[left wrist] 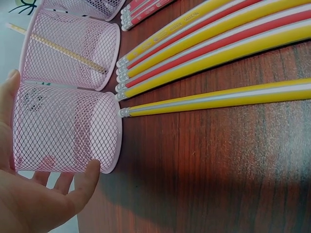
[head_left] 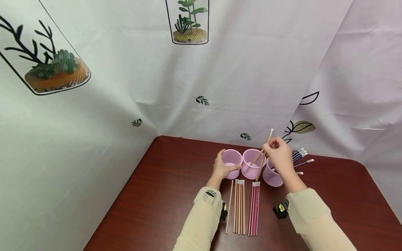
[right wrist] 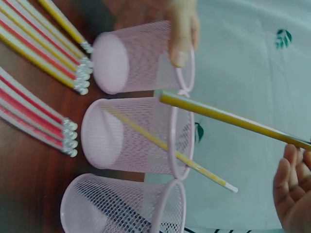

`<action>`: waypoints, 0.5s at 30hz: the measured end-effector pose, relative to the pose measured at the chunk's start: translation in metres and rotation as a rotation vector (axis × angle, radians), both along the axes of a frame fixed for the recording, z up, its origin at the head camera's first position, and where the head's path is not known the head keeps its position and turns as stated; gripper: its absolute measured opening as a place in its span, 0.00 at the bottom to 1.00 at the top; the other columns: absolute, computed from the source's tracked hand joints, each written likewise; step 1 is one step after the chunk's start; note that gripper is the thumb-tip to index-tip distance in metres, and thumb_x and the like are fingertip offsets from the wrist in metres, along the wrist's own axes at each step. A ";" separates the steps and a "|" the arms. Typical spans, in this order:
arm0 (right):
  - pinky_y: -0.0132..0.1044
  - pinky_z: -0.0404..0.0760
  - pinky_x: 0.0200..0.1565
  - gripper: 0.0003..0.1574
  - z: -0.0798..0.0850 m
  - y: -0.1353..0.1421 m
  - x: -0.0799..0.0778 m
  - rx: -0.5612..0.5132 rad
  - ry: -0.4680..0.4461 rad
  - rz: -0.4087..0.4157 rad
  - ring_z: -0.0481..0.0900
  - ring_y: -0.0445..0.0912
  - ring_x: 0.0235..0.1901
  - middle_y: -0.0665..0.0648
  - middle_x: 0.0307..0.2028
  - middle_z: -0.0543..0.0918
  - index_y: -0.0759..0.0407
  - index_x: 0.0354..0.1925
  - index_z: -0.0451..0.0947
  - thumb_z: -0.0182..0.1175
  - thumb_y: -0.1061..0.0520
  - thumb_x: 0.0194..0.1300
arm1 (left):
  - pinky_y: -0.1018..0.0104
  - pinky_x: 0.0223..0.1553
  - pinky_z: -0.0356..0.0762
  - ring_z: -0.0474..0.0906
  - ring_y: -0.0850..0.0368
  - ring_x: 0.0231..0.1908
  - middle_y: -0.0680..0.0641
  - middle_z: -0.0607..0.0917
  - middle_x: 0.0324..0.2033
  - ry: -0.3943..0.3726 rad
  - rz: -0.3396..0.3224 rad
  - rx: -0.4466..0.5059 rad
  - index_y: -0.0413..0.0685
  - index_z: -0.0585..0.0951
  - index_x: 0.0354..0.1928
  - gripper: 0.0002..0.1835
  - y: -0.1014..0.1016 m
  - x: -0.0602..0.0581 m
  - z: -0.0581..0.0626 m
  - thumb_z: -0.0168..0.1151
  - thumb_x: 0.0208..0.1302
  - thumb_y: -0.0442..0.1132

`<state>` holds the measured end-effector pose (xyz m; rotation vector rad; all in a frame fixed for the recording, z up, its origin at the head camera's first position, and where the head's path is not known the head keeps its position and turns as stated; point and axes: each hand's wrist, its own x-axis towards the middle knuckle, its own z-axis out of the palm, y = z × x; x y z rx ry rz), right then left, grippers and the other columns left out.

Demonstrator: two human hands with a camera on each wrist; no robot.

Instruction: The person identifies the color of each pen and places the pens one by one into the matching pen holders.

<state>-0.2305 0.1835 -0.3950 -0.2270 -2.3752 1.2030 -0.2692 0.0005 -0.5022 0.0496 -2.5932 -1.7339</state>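
Observation:
My left hand (head_left: 221,169) grips the left pink mesh pencil cup (left wrist: 53,128), with its thumb and fingers spread around the wall. My right hand (head_left: 280,156) pinches a yellow-striped pencil (right wrist: 218,115) near its eraser end. That pencil slants down, and its lower end overlaps the rim area of the middle pink cup (right wrist: 141,104) in the right wrist view. Inside the middle cup leans another yellow pencil (right wrist: 146,135). Beyond it, the right pink cup (head_left: 272,180) holds several dark blue pencils (head_left: 299,154) and is partly hidden by my right forearm.
In front of the cups lie a row of yellow and red striped pencils (head_left: 239,207), a single yellow pencil (head_left: 229,207) to their left, and several pink-red pencils (head_left: 254,209) to their right. All rest on the dark red table (head_left: 163,195). A white patterned curtain (head_left: 176,115) hangs behind.

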 end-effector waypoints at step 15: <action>0.29 0.67 0.28 0.10 -0.020 0.001 -0.012 -0.056 -0.036 -0.169 0.73 0.40 0.24 0.60 0.32 0.81 0.62 0.37 0.72 0.54 0.57 0.59 | 0.51 0.53 0.67 0.69 0.41 0.54 0.39 0.71 0.56 0.011 0.013 0.023 0.52 0.64 0.64 0.53 0.000 0.000 -0.002 0.81 0.30 0.43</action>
